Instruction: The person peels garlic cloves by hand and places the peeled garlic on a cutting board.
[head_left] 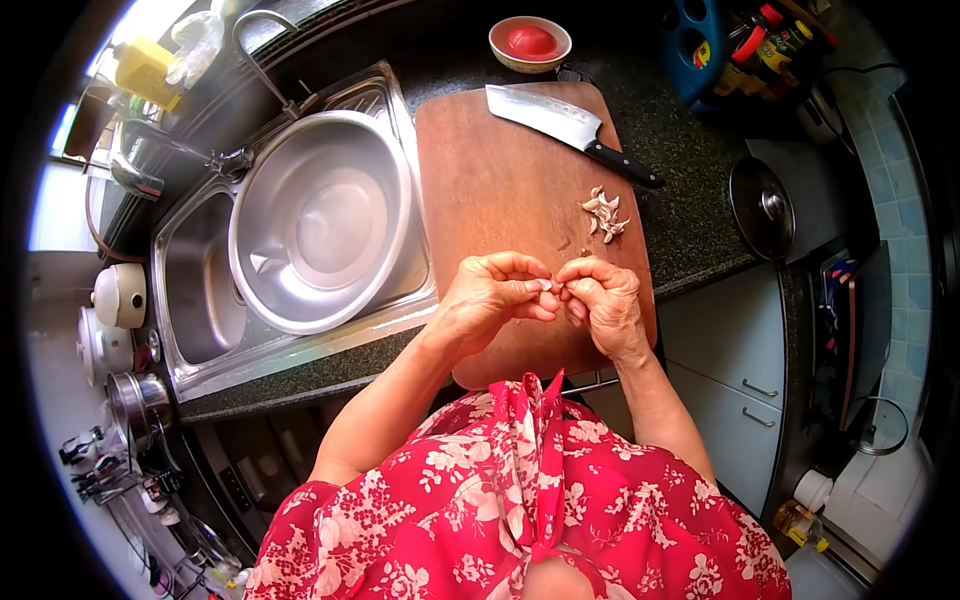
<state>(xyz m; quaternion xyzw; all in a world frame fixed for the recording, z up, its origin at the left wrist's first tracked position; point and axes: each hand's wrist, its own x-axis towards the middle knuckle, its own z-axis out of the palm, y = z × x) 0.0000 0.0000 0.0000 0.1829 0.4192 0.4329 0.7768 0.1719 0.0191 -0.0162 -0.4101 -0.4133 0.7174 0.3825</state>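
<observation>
Over the near part of a wooden cutting board [490, 190], my left hand [492, 296] and my right hand [606, 308] meet fingertip to fingertip. Both are closed in a pinch on a small pale piece, which looks like a garlic clove [554, 286]; the fingers cover most of it. Just beyond my right hand lies a small heap of unpeeled garlic cloves [604, 214], with a few tiny scraps beside it. A kitchen knife [546, 116] with a broad blade and black handle rests across the board's far end, its handle reaching past the right edge.
Left of the board, a large metal basin [330, 222] sits over the steel sink [205, 300] below a faucet [240, 60]. Behind the board stands a bowl [531, 62] with something red. A pot lid [762, 206] and a blue rack [690, 50] with bottles are at right.
</observation>
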